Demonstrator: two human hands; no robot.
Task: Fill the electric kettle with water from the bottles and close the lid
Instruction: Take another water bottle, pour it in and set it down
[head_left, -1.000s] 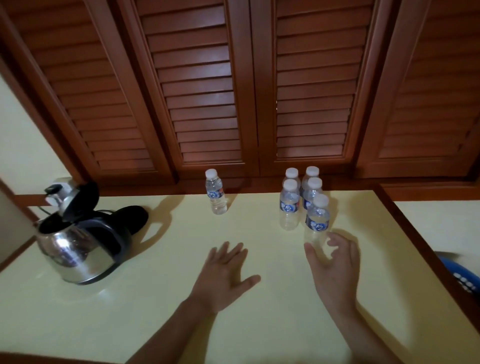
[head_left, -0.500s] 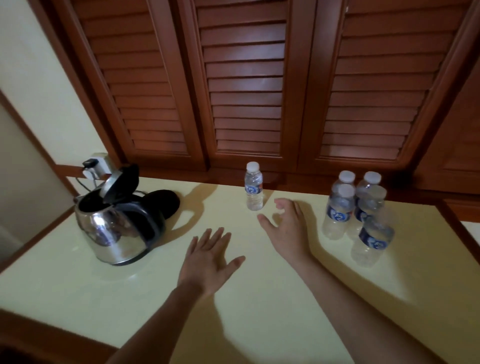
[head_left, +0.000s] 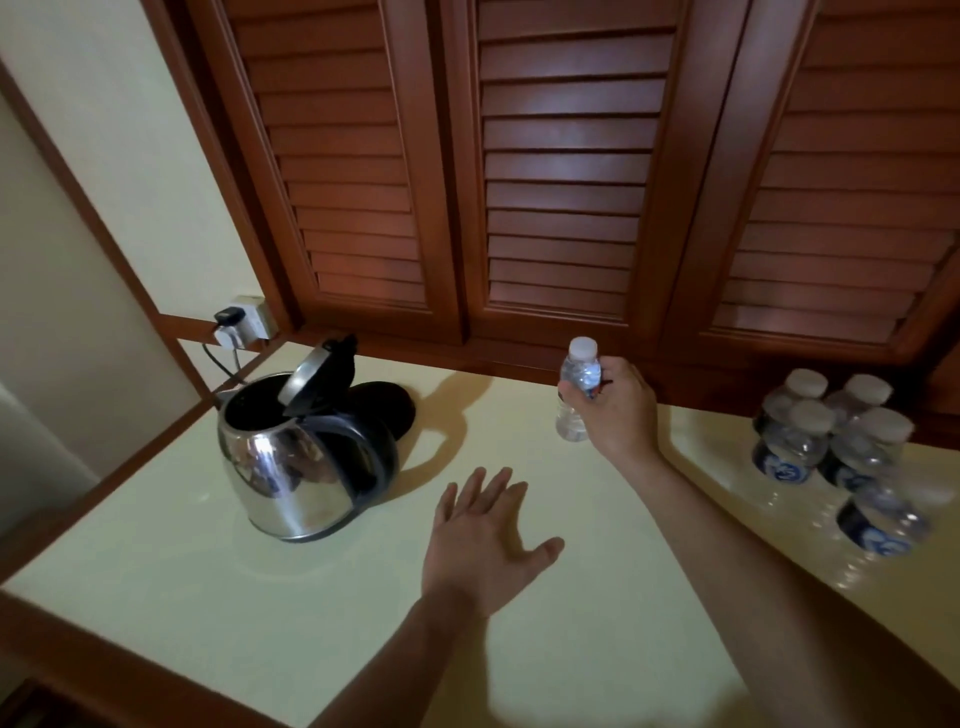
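L hand (head_left: 483, 540) nearest, fingers spread flat, holding nothing, low over table (head_left: 208, 597). Steel kettle (head_left: 291, 467) to its left, upright, lid (head_left: 306, 371) flipped up. Five-bottle cluster (head_left: 831, 441) at right edge, blurry. R hand (head_left: 615, 410) further back, fingers wrapped round single capped bottle (head_left: 579, 371), upright, bottom touching or just off table, can't tell. Black base (head_left: 387, 405) behind kettle, wall socket (head_left: 249, 322) beyond.

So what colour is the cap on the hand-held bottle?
White: the screw cap on the small clear plastic bottle, shown in the head view.
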